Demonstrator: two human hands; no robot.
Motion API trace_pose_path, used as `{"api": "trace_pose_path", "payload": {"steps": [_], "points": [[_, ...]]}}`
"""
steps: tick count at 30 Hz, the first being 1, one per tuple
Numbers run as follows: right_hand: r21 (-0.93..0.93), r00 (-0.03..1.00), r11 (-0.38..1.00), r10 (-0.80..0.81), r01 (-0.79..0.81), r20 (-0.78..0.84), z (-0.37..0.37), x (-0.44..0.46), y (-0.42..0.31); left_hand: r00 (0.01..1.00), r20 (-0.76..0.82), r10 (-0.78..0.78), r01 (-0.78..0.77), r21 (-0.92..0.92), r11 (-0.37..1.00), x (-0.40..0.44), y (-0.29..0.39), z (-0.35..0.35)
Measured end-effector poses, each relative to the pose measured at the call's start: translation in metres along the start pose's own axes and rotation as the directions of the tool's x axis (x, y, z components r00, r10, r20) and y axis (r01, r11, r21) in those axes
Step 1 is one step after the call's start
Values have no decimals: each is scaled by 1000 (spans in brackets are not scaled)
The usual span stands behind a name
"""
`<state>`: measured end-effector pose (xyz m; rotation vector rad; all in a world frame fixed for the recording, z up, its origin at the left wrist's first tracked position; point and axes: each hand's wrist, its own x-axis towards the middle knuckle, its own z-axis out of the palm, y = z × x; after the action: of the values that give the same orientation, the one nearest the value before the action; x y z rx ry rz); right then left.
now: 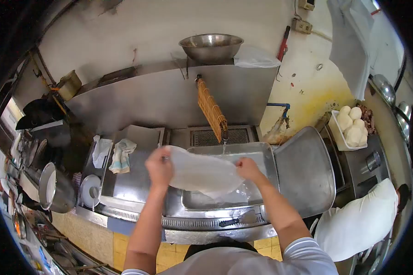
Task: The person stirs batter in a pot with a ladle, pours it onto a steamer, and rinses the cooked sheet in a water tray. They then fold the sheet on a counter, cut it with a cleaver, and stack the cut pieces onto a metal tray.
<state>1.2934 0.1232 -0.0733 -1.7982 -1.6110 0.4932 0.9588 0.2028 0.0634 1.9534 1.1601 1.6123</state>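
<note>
Over a shallow metal tray [261, 156] at the middle of the counter, a thin pale sheet [202, 173] hangs between two bare hands. The left hand [160, 166] is closed around one end, fingers curled in; the right hand [248, 168] is pinched narrow on the opposite edge. Gripping it at both ends seems meant to hold the sheet spread rather than bunched, with its lower edge sagging over the wet tray. Whether it is cloth or something softer, I cannot tell.

A slatted mat [211, 110] hangs from the wall fitting above the tray's far side, and a thin stream of water [224, 147] falls below its lower end — the mat probably guides the flow down without much splash. The tray sits under that stream, so it catches the water.

To the right, a big metal pan [302, 172] lies tilted beside the tray, perhaps to let it drain. On the left, a striped towel [122, 156] lies on the metal worktop [131, 181], within easy reach for wiping. A wide blade with a dark handle [229, 222] lies flat along the counter's near edge, handle toward the left — out from under the sheet.

Farther right, a white basket [352, 147] holds pale rounded lumps [353, 128], its walls stopping them from rolling. A co-worker in white [358, 220] bends near the counter's right end, apart from both hands.
</note>
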Motion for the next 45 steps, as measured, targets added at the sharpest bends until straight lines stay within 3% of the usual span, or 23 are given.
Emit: {"api": "trace_pose_path", "payload": {"steps": [1, 3, 5, 6, 8, 9, 10, 12, 14, 15, 17, 19, 21, 23, 25, 27, 30, 33, 36, 38, 40, 42, 45], "points": [[66, 1000, 998, -9, 8, 14, -2, 4, -25, 991, 111, 79, -92, 121, 988, -17, -12, 18], [333, 924, 870, -295, 365, -243, 11, 13, -103, 962, 240, 131, -157, 93, 983, -37, 14, 49], [450, 992, 890, -113, 78, 52, 27, 17, -118, 938, 315, 147, -169, 44, 985, -40, 50, 62], [477, 979, 876, -23, -77, 200, 30, 16, -120, 947, 248, 206, -217, 18, 976, -28, 52, 53], [21, 992, 999, -26, 24, 121, 56, 17, -39, 926, -35, 376, -376, 9, 926, 7, 45, 23], [30, 998, 998, -49, 50, -45, 54, 4, 0, 995, -76, 59, -64, -75, 995, 19, 50, -1], [36, 976, 996, -69, 78, -207, 42, -9, 32, 972, -211, -104, 88, -86, 992, 30, 67, -20], [-191, 996, 978, 84, -83, -5, -14, -14, 48, 944, -273, -188, 170, -88, 982, 29, 32, -42], [-236, 986, 969, 34, -73, -163, -38, -14, 82, 907, -294, -301, 311, -14, 950, 13, -1, -49], [-96, 981, 983, 144, -157, -130, -53, -11, 81, 884, -309, -351, 375, 17, 927, 4, -25, -50], [172, 939, 926, 344, -336, -19, -88, -14, 63, 859, -179, -479, 504, 140, 852, -30, -110, -44], [565, 946, 775, 324, -284, 31, -89, -10, 47, 814, -33, -579, 562, 293, 773, -61, -160, -30], [751, 954, 609, 287, -256, 93, -81, -3, 20, 833, 238, -500, 338, 497, 799, -81, -139, -5], [791, 952, 538, 245, -290, 182, -71, 0, -19, 885, 371, -281, 142, 359, 922, -96, -117, 36], [758, 957, 585, 189, -288, 218, -65, 0, -57, 776, 515, -366, 334, 157, 929, -93, -56, 74], [733, 957, 619, 124, -283, 264, -65, -2, -84, 632, 681, -369, 619, -158, 769, -89, -25, 105], [687, 948, 679, 44, -260, 316, -66, -1, -97, 370, 917, -148, 896, -309, 320, -73, -21, 137], [576, 945, 776, 76, -256, 317, -66, -1, -89, 481, 839, -256, 722, -213, 658, -45, 1, 128], [532, 963, 813, 123, -236, 239, -67, -5, -92, 555, 707, -438, 672, -71, 737, -27, 38, 113], [591, 995, 801, 62, -95, 76, -54, -5, -92, 751, 603, -269, 425, -130, 896, -30, 46, 116], [673, 996, 735, 44, -88, 82, -33, 2, -92, 874, 480, -70, 173, -173, 969, -33, 52, 119], [637, 997, 768, 15, -59, 75, -22, 1, -94, 934, 333, 132, -63, -209, 976, -31, 57, 120], [401, 999, 916, -47, 33, 27, -7, -18, -84, 919, 278, 280, -210, -256, 944, -10, 61, 87]]}}
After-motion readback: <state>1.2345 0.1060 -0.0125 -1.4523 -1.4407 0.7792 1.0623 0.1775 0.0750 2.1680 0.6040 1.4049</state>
